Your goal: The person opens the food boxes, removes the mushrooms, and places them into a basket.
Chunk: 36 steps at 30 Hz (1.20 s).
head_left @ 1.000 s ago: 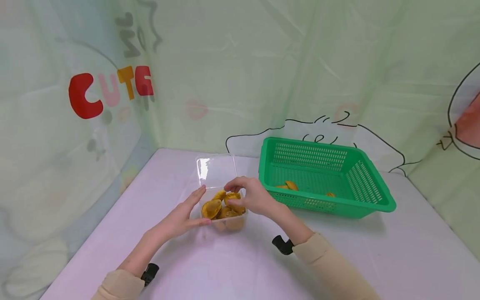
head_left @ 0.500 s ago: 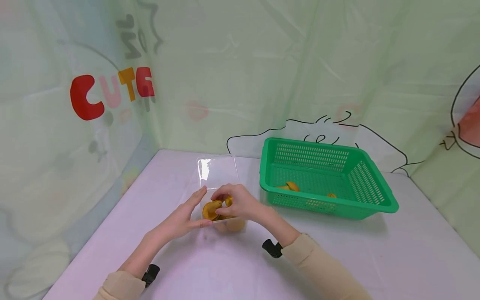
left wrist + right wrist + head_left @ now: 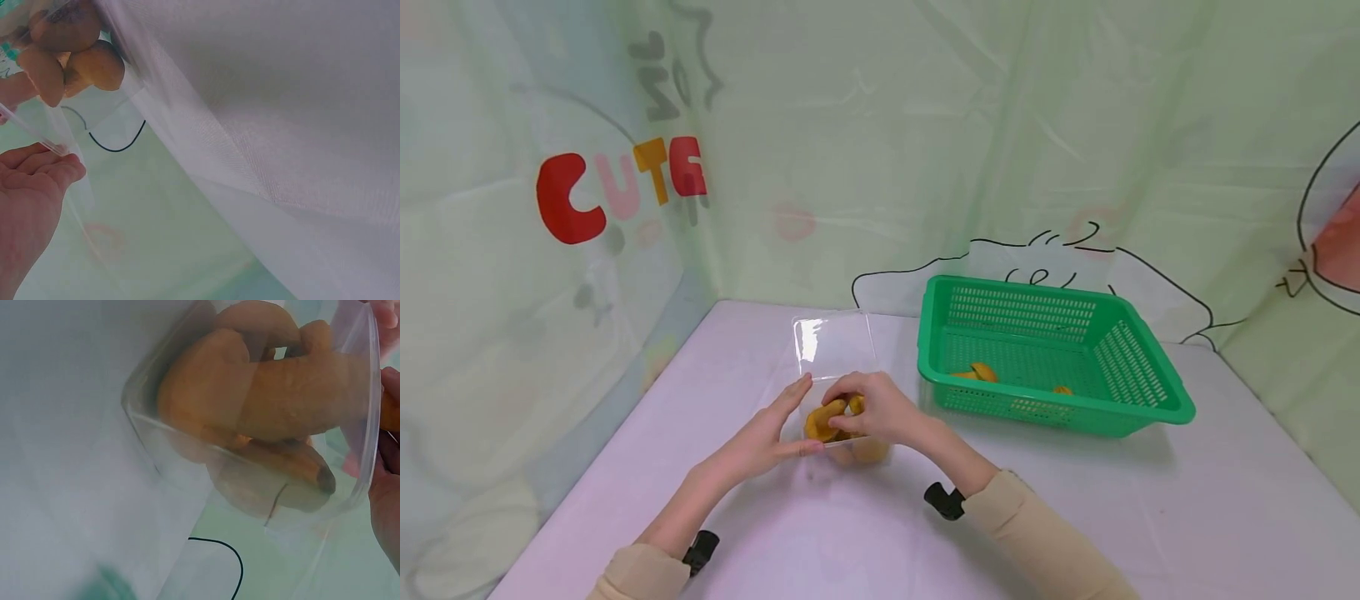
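A clear plastic box [image 3: 850, 441] stands on the table, its hinged lid [image 3: 837, 343] tipped back. Several yellow-brown mushrooms [image 3: 206, 387] fill it, visible through its wall in the right wrist view. My left hand [image 3: 758, 442] holds the box at its left side, thumb along the front rim and fingers toward the back; in the left wrist view the fingertips [image 3: 70, 164] meet the rim. My right hand [image 3: 880, 410] reaches over the box from the right and pinches a mushroom [image 3: 822, 422] between thumb and fingers at the opening. That hand hides part of the contents.
To the right a green perforated basket [image 3: 1018, 308] holds a few more mushrooms [image 3: 985, 372] near its front wall. A white cloth covers the table [image 3: 865, 533]. Printed curtains [image 3: 850, 167] hang behind and to the left.
My right hand has moved left over the box, from its right-hand mushrooms to the one at the left, which is now pinched and turned. The left hand stays put.
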### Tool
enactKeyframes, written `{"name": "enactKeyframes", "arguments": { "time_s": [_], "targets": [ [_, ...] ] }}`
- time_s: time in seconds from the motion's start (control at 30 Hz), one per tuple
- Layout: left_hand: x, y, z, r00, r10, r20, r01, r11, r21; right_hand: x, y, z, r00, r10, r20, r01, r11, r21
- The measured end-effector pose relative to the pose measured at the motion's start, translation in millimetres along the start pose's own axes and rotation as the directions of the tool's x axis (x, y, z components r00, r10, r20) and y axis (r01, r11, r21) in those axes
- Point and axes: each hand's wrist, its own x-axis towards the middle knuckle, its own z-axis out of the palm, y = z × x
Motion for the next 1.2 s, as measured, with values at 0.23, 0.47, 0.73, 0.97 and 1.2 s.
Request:
{"name": "enactKeyframes", "arguments": {
  "time_s": [0.23,0.47,0.73,0.97,1.2],
  "targets": [
    [-0.1,0.8,0.2,1.0,-0.004,0.0,0.004,1.0,0.007,-2,2,-7,0.999,0.034,-0.033,-0.033,0.999,0.03],
    [0.2,-0.3,0.2,1.0,0.009,-0.002,-0.009,1.0,0.016,-5,-3,-20,0.995,0.075,-0.064,-0.068,0.992,0.105],
    [0.1,-1.0,0.7,0.999,0.032,-0.011,-0.032,0.999,0.019,-11,-5,-48,0.985,0.071,-0.16,-0.038,0.979,0.199],
    [0.0,0.1,0.9,0.998,0.053,-0.018,-0.053,0.998,0.028,-21,-2,-74,0.951,0.131,-0.279,-0.059,0.966,0.251],
    [-0.1,0.1,1.3,0.998,0.054,-0.021,-0.053,0.998,0.035,-38,10,-97,0.913,0.167,-0.372,-0.074,0.965,0.251]
  ]
}}
